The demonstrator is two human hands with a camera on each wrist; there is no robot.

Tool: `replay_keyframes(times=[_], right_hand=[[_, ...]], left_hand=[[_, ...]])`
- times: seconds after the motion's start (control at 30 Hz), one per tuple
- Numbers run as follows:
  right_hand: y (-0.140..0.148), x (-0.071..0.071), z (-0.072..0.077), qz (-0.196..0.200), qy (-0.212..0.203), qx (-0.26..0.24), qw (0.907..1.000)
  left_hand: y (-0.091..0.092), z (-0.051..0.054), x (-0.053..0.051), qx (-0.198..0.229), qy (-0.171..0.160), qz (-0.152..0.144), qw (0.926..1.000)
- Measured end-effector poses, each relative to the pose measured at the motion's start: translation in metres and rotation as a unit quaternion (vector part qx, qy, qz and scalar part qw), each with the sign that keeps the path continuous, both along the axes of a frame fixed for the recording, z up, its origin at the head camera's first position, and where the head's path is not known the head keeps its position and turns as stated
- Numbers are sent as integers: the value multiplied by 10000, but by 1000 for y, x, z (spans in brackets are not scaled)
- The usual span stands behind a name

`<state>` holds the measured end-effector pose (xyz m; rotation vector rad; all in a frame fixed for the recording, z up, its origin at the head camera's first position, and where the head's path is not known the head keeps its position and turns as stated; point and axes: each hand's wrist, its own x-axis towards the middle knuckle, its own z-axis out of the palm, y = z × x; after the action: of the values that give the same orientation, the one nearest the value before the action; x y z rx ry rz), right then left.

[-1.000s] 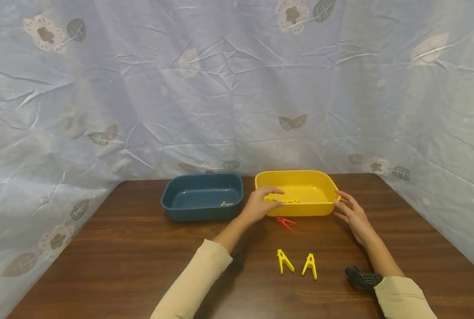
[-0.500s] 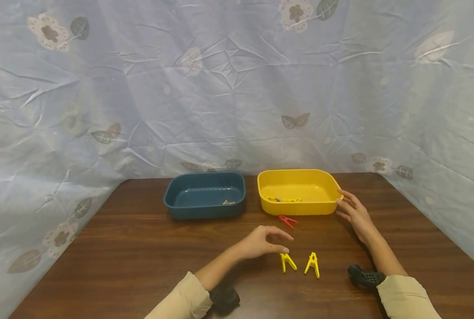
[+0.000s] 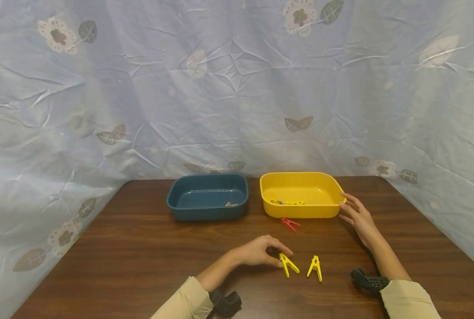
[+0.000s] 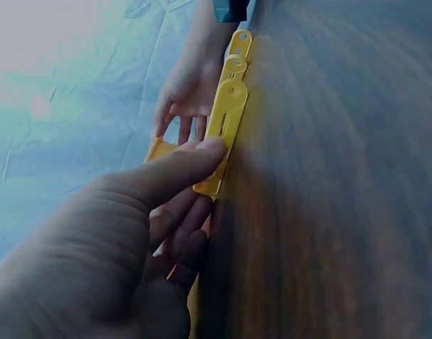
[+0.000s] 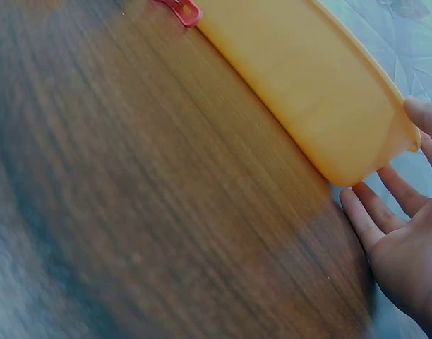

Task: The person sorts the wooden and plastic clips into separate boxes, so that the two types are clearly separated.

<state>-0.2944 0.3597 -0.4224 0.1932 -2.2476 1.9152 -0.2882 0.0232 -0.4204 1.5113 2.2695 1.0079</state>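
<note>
My left hand (image 3: 256,252) pinches the head end of the nearer-left yellow clothespin (image 3: 290,267) between thumb and fingers, low over the table. In the left wrist view the thumb (image 4: 184,164) lies against a yellow clothespin (image 4: 229,106). A second yellow clothespin (image 3: 315,267) lies just to the right. At the right end of the yellow basin (image 3: 300,212), my right hand (image 3: 362,223) touches the rim and wall with extended fingers. A red clothespin (image 3: 290,224) lies before that basin. Inside it are yellow clothespins (image 3: 294,203) and a small greyish piece.
A dark blue basin (image 3: 208,214) stands left of the yellow one, with a small pale item (image 3: 231,204) inside. Both are near the back of the brown wooden table (image 3: 141,266). A floral cloth (image 3: 237,110) hangs behind. Dark wrist devices (image 3: 368,282) sit at both wrists.
My left hand has come from the yellow basin's front left down to the left yellow clothespin and taken hold of it. The right hand has stayed at the basin's end.
</note>
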Motion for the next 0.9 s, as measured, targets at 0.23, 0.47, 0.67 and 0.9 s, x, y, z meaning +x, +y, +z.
replay_keyframes(times=[0.23, 0.47, 0.67, 0.9], right_hand=[[-1, 0, 1, 7, -15, -67, 10000], [0, 1, 0, 12, -16, -29, 10000], [0, 1, 0, 9, -42, 8, 10000], [-1, 1, 0, 2, -18, -31, 10000]], left_hand=[[0, 2, 2, -164, -52, 288, 9994], [0, 1, 1, -329, 144, 272, 9990], [0, 1, 2, -303, -11, 525, 9982], [0, 0, 2, -244, -155, 652, 9975]])
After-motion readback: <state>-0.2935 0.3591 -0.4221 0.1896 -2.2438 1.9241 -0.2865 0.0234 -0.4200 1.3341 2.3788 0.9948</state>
